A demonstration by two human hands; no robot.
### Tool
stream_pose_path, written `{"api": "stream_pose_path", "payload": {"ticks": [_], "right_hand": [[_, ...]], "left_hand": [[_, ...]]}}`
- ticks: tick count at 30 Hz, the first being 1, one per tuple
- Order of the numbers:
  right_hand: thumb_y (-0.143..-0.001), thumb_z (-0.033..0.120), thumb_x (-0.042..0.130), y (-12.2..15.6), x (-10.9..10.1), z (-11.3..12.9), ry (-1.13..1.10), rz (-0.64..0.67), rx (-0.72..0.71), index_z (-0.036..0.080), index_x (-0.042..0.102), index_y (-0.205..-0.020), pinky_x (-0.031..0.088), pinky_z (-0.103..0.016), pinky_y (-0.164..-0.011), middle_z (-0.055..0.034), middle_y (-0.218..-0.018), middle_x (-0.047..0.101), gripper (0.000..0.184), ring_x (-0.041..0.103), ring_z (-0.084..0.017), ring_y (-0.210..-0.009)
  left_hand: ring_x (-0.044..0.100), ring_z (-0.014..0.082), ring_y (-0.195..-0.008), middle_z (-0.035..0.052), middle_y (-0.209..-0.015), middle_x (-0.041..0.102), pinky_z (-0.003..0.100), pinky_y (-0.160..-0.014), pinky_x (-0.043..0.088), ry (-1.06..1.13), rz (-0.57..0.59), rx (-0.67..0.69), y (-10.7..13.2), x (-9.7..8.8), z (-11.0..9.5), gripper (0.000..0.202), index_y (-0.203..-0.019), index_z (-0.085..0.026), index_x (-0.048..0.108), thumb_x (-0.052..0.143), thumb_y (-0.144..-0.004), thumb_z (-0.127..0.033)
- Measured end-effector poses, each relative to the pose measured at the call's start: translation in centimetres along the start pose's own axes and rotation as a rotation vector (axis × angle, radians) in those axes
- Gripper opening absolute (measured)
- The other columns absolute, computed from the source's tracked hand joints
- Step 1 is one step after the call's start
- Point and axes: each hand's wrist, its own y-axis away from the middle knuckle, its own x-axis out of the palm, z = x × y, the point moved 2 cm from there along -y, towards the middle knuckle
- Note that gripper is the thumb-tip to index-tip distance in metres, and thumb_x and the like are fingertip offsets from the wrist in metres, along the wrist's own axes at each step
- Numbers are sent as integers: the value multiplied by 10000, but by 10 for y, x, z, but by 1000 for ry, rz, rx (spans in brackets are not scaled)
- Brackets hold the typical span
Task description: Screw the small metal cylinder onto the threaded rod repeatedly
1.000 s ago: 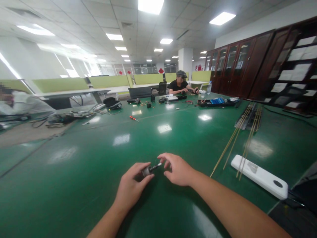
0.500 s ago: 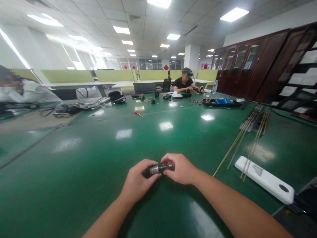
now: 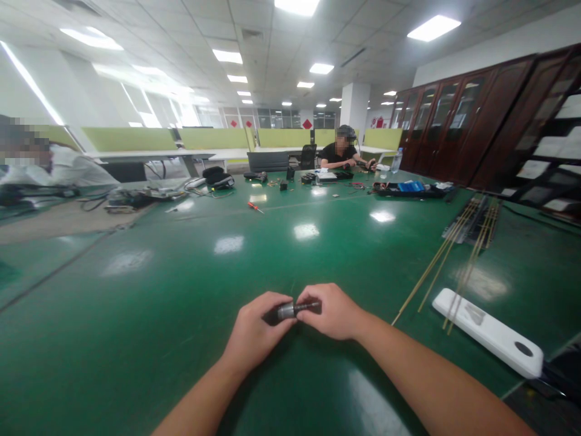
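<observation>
The left hand [image 3: 256,324] is clasped round a small silver cylinder [image 3: 285,311], and the right hand [image 3: 333,312] pinches the dark shaft [image 3: 309,306] at its end, the two hands nearly meeting over the bench [image 3: 181,272]. Cylinder and shaft appear joined in line; whether they are fully seated cannot be told. The piece is not yet set down. A red screwdriver [image 3: 255,208] lies unused, well beyond the hands.

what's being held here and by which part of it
A small metal cylinder with a thin rod. The left hand grips the thick body; the right hand's thumb and fingers seem to pinch the rod.
</observation>
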Motion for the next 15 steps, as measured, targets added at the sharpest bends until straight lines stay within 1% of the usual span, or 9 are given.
{"api": "stream_pose_path", "payload": {"ticks": [15], "right_hand": [[-807,234,664,0,-1,0,47,-36,-30,208,709,-916,438,-247,-699,-4,-854,715,121,636,-146,-774]], "left_hand": [[668,178,-857,16,-937,713,286,-781,522,5,-18,22,1,1,3,202,-983,-241,710,752,-786,-264]]}}
